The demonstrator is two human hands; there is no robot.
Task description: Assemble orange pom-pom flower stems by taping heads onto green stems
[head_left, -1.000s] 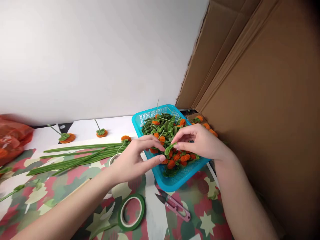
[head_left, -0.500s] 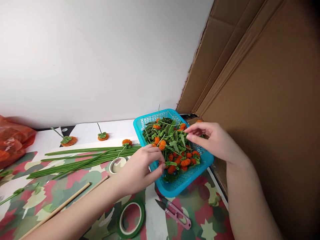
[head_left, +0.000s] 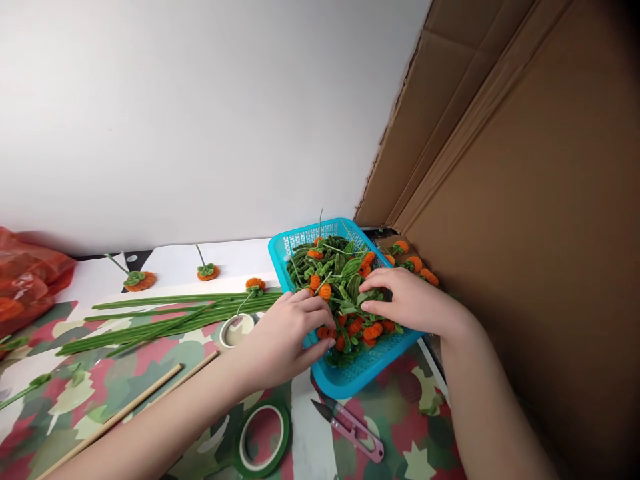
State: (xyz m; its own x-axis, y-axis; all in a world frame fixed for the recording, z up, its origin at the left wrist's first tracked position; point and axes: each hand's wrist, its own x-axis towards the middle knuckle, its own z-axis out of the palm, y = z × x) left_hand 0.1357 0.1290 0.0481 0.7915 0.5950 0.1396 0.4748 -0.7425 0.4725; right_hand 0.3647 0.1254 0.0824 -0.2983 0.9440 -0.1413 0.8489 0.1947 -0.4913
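Note:
A blue plastic basket (head_left: pixel 345 387) holds small fuzzy orange pumpkins (head_left: pixel 373 331) with green leaves (head_left: pixel 353 267) and curly stems. Over its near left side, my left hand (head_left: pixel 295 330) is bent with thumb and fingers apart, an orange pumpkin showing in the gap. My right hand (head_left: pixel 405 300) reaches in from the right; its fingertips and thumb are spread around green leaves in the middle of the pile. I cannot see either hand firmly gripping anything.
Long green pipe cleaners (head_left: pixel 165 327) lie left of the basket, near a white tape roll (head_left: pixel 237 331). Pink thread snips (head_left: pixel 353 430), a green tape roll (head_left: pixel 263 440) and wooden sticks (head_left: pixel 125 410) lie in front. A cardboard wall (head_left: pixel 525 167) stands at right, an orange bag (head_left: pixel 30 287) at left.
My right hand has moved down and slightly left into the leaves, uncovering orange pumpkins behind the basket's right side. My left hand has barely shifted.

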